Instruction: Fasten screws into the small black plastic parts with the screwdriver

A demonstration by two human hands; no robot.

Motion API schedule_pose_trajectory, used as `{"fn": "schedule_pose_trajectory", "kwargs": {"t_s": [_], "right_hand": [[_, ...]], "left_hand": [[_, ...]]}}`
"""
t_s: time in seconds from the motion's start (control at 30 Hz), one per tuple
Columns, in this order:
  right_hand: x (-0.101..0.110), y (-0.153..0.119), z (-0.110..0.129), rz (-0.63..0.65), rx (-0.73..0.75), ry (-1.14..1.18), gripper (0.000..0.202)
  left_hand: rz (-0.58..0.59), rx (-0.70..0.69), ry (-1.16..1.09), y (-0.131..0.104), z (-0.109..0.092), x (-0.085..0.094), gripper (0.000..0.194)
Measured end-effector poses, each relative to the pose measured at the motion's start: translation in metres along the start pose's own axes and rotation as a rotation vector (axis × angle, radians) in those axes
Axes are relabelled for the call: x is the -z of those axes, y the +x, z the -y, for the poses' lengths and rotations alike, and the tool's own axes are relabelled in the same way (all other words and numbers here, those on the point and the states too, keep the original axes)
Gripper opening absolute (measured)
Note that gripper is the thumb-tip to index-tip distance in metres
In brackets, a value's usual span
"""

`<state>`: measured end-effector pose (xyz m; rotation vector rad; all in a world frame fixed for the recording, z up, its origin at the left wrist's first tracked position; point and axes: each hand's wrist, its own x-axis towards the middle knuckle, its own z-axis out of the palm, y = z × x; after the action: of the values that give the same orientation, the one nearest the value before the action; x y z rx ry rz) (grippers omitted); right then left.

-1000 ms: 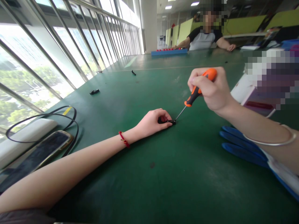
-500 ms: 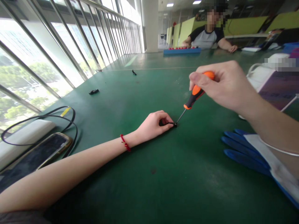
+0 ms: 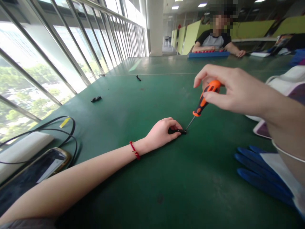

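the small black part (image 3: 182,131) lies low on the green table (image 3: 138,190), its near portion tucked inside the left hand (image 3: 162,133), which pinches it between thumb and fingers and leaves the far end poking out. to the upper right of the part, the right hand (image 3: 234,90) grips the orange-and-black screwdriver (image 3: 202,104) lightly by its handle, the thumb against one side and a finger lifted off. the tip seems to meet the part's exposed end; whether it is seated in anything is too small to tell.

the shaft leans away to the part's right, so a slip would probably run toward the pinching fingers. bringing the handle more upright over the part, closing the loose finger, and pressing steadily before twisting should help the tip hold. the left pinch looks best kept firm and flat, fingertips back from that end. the blue glove (image 3: 264,181), right of the part, seems clear of the tool.
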<state>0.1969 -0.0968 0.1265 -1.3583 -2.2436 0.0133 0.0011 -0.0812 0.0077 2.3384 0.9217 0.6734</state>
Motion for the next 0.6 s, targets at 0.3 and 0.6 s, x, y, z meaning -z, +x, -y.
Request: {"fn": "schedule_pose_trajectory", "kwargs": {"t_s": [0.3, 0.6], "right_hand": [[0.002, -0.010, 0.002, -0.047, 0.045, -0.118, 0.020], [0.007, -0.011, -0.003, 0.013, 0.019, -0.103, 0.023]], "left_hand": [[-0.003, 0.031, -0.030, 0.000, 0.000, -0.001, 0.016], [0.006, 0.048, -0.071, 0.001, 0.001, 0.000, 0.016]]}}
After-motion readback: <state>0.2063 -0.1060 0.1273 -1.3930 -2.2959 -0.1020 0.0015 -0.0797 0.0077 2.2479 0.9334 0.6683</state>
